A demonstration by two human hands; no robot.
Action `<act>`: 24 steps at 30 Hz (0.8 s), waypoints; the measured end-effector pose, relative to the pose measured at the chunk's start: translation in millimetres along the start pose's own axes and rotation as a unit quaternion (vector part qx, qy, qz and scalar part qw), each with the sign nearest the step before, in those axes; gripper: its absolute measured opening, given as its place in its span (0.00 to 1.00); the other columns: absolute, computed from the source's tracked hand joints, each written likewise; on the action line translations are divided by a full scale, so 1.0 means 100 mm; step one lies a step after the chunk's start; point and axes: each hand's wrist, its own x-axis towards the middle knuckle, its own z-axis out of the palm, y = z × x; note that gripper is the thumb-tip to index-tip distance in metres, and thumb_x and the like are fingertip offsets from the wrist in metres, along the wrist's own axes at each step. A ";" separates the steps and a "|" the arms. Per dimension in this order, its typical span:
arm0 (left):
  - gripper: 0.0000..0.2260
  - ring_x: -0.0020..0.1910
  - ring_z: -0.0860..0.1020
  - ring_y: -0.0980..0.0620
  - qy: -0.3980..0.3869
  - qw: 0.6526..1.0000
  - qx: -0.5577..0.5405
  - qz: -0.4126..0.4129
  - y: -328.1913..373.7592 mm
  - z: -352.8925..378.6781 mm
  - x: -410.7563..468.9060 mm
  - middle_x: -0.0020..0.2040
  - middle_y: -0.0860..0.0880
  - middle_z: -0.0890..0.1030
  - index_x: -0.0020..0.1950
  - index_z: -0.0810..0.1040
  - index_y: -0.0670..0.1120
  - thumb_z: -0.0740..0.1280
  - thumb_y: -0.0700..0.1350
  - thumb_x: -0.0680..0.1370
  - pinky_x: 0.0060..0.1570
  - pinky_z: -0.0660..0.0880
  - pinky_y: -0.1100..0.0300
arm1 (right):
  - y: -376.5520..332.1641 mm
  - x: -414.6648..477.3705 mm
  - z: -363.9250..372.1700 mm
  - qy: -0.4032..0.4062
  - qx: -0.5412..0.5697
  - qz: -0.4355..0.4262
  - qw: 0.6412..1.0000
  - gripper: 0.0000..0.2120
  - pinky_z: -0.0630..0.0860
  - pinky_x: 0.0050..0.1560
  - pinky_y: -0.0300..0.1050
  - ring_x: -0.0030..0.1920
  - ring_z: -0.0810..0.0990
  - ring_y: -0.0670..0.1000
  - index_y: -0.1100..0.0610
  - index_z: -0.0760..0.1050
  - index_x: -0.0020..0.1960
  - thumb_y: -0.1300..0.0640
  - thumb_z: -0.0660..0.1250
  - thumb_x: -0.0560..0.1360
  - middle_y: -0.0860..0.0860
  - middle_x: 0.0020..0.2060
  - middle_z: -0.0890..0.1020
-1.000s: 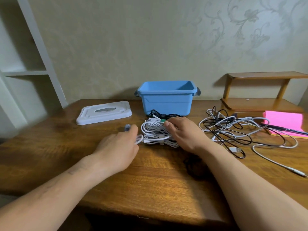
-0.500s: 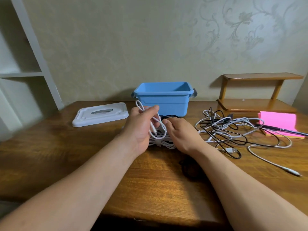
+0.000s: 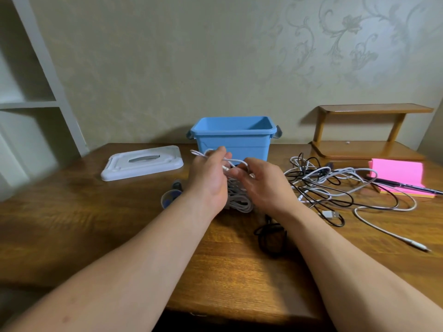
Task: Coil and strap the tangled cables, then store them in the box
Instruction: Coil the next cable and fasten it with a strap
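2 hands: left hand (image 3: pixel 208 180) pinches a loose strand of the white cable (image 3: pixel 239 200) and holds it up; right hand (image 3: pixel 261 185), flat on the bundle 0.5 s ago, is now lifted, fingers curled at the strand, pinching or only touching cannot be told.
Black coil (image 3: pixel 271 238): on the table (image 3: pixel 96 236), partly under the right wrist.
Bundle: coiled, between both hands, just before the box (image 3: pixel 233 142), half hidden by them.
Blue roll (image 3: pixel 170 197): just left of the left wrist.
Tangle (image 3: pixel 335 185): loose black and white cables, to the right.
Lid (image 3: pixel 141 162): far left, off the box.
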 end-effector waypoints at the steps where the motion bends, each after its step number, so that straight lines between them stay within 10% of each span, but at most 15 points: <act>1: 0.07 0.43 0.81 0.54 0.005 0.995 0.075 0.061 0.01 -0.05 0.00 0.46 0.47 0.79 0.51 0.76 0.42 0.71 0.44 0.83 0.42 0.77 0.60 | 0.02 0.02 -0.01 0.004 -0.007 0.000 1.000 0.20 0.75 0.40 0.56 0.38 0.77 0.56 0.56 0.72 0.41 0.42 0.68 0.83 0.49 0.33 0.79; 5: 0.24 0.68 0.71 0.60 -0.050 0.797 0.467 0.380 0.26 -0.39 0.02 0.71 0.51 0.72 0.76 0.70 0.47 0.71 0.43 0.80 0.68 0.67 0.70 | 0.09 0.06 -0.05 -0.009 -0.081 -0.048 0.996 0.20 0.64 0.40 0.52 0.37 0.70 0.53 0.50 0.64 0.38 0.47 0.67 0.84 0.44 0.33 0.72; 8: 0.31 0.79 0.66 0.50 -0.263 0.540 0.709 0.370 0.40 -0.44 0.07 0.80 0.49 0.70 0.83 0.65 0.47 0.67 0.44 0.80 0.82 0.58 0.51 | 0.10 0.08 -0.02 -0.019 -0.130 -0.067 0.989 0.21 0.61 0.44 0.50 0.39 0.69 0.52 0.46 0.59 0.38 0.47 0.66 0.84 0.43 0.34 0.69; 10: 0.30 0.77 0.69 0.49 -0.302 0.455 0.775 0.318 0.37 -0.39 0.13 0.78 0.50 0.73 0.83 0.64 0.50 0.65 0.47 0.81 0.79 0.62 0.48 | 0.11 0.09 -0.02 -0.028 -0.142 -0.060 0.988 0.20 0.62 0.45 0.50 0.41 0.72 0.53 0.46 0.60 0.38 0.47 0.66 0.84 0.43 0.35 0.68; 15: 0.14 0.57 0.77 0.43 -0.326 0.384 0.828 0.245 0.33 -0.22 0.35 0.55 0.48 0.78 0.61 0.68 0.51 0.68 0.45 0.78 0.55 0.77 0.43 | 0.13 0.02 -0.06 -0.043 -0.115 -0.032 0.992 0.18 0.65 0.43 0.52 0.42 0.75 0.55 0.50 0.67 0.40 0.43 0.64 0.85 0.46 0.36 0.74; 19: 0.16 0.48 0.79 0.47 -0.338 0.355 0.845 0.214 0.34 -0.11 0.42 0.50 0.50 0.80 0.65 0.73 0.52 0.69 0.44 0.78 0.48 0.81 0.47 | 0.11 -0.03 -0.12 -0.022 0.019 0.032 0.999 0.24 0.74 0.44 0.55 0.42 0.79 0.54 0.54 0.75 0.43 0.39 0.55 0.87 0.50 0.37 0.80; 24: 0.07 0.45 0.76 0.50 -0.363 0.395 0.802 0.263 0.31 -0.24 0.51 0.50 0.52 0.73 0.56 0.73 0.53 0.68 0.46 0.79 0.43 0.76 0.50 | 0.17 0.00 -0.18 0.061 0.091 0.087 0.990 0.28 0.79 0.54 0.57 0.48 0.83 0.53 0.57 0.81 0.47 0.40 0.51 0.89 0.51 0.43 0.85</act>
